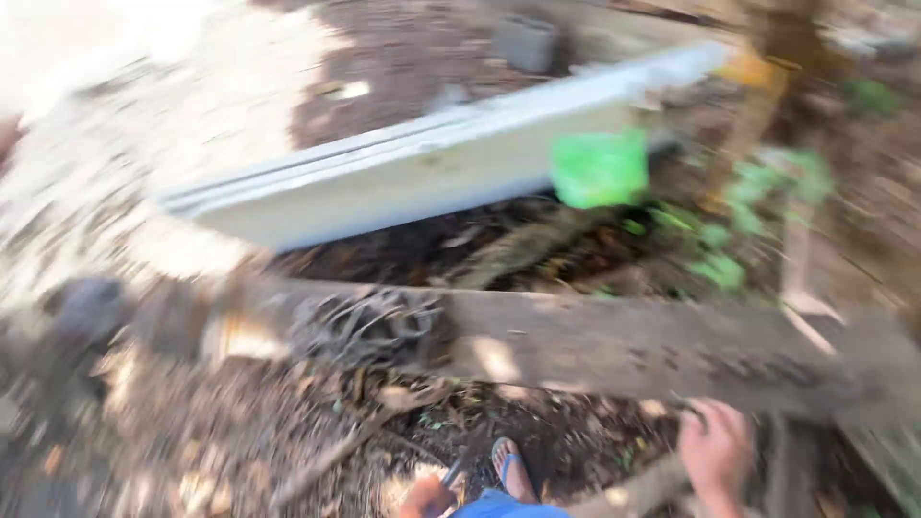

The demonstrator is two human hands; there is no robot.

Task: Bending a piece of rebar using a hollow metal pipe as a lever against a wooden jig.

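Observation:
The whole view is motion-blurred. My right hand [715, 451] is at the bottom right with its fingers curled, up against the lower edge of a long weathered wooden plank [624, 350] that lies across the ground. Whether it grips the plank is too blurred to tell. A tangle of dark wire [369, 326] rests on the plank further left. A foot in a blue sandal [508, 470] stands on the leaf-covered soil below the plank. My left hand is not visible.
A long white board [413, 173] lies slanted behind the plank, with a green plastic bag [600, 168] against it. A grey block [526, 40] sits at the top, green plants [729, 240] at right, a dark stone [86, 307] at left, and a stick [633, 489] by my hand.

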